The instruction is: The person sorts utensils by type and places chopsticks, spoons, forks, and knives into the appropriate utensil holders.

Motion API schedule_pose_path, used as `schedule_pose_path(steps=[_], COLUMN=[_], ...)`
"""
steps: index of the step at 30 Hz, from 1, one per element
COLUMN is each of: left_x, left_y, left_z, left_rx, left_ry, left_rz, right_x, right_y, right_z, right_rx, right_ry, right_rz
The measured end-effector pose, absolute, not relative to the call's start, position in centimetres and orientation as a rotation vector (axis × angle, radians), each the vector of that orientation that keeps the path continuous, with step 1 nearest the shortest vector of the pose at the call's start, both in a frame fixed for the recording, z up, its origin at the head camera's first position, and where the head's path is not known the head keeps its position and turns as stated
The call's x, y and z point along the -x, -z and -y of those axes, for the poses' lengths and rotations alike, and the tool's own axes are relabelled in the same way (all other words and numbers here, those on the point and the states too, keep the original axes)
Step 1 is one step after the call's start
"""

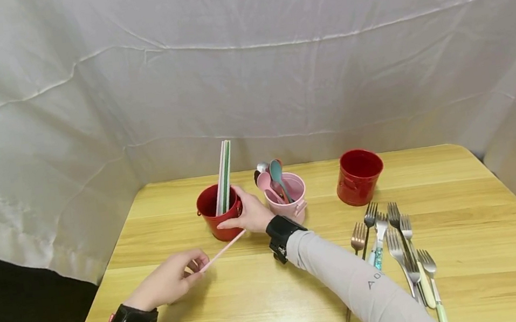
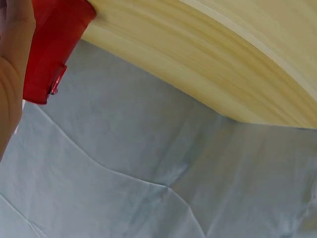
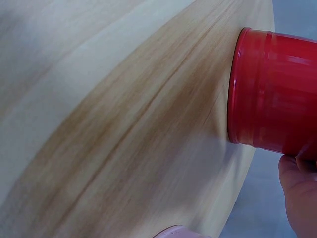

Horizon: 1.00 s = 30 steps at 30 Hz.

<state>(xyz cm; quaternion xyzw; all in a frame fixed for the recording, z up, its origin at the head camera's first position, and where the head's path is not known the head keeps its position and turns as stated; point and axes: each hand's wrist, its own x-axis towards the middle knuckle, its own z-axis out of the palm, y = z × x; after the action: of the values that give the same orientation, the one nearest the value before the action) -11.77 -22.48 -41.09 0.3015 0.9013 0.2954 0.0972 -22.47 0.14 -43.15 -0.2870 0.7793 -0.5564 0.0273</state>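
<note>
My left hand [image 1: 170, 277] pinches a thin pink chopstick [image 1: 223, 251] near one end, with its far end pointing toward the front of a small red bucket [image 1: 220, 230]. My right hand [image 1: 254, 215] grips that bucket by its right side, thumb across the front and fingers toward the back. Several long chopsticks [image 1: 224, 179], white and green, stand leaning inside it. In the right wrist view the red bucket [image 3: 277, 91] stands on the table, a fingertip against its wall. The left wrist view shows the bucket [image 2: 57, 44] beside part of the left hand; the chopstick's grip is hidden there.
Just right of my right hand stands a pink bucket [image 1: 289, 210] with several spoons [image 1: 276, 175]. Another red bucket [image 1: 359, 183] is farther right. Several forks [image 1: 396, 243] lie on the wooden table [image 1: 471, 220], partly behind my right sleeve. Grey cloth [image 1: 277, 82] hangs behind.
</note>
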Motion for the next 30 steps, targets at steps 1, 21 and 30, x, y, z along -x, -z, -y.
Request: schedule_pose_path(steps=[1,21,30], left_x=[11.8,15.1,17.4], left_y=[41.0,37.8,35.3], left_z=[22.5,20.6,19.1], left_rx=[-0.875,-0.636,-0.608], left_ry=[-0.904,-1.496,-1.773], left_rz=[-2.667,-2.814,-2.861], right_x=[22.8,22.6,23.5], right_y=[43.6,43.5,45.0], right_z=[-0.1,-0.2,0.1], right_rx=[0.889,0.855,0.873], right_ry=[1.705,1.678,1.674], right_rz=[-2.425,-2.47,-2.469])
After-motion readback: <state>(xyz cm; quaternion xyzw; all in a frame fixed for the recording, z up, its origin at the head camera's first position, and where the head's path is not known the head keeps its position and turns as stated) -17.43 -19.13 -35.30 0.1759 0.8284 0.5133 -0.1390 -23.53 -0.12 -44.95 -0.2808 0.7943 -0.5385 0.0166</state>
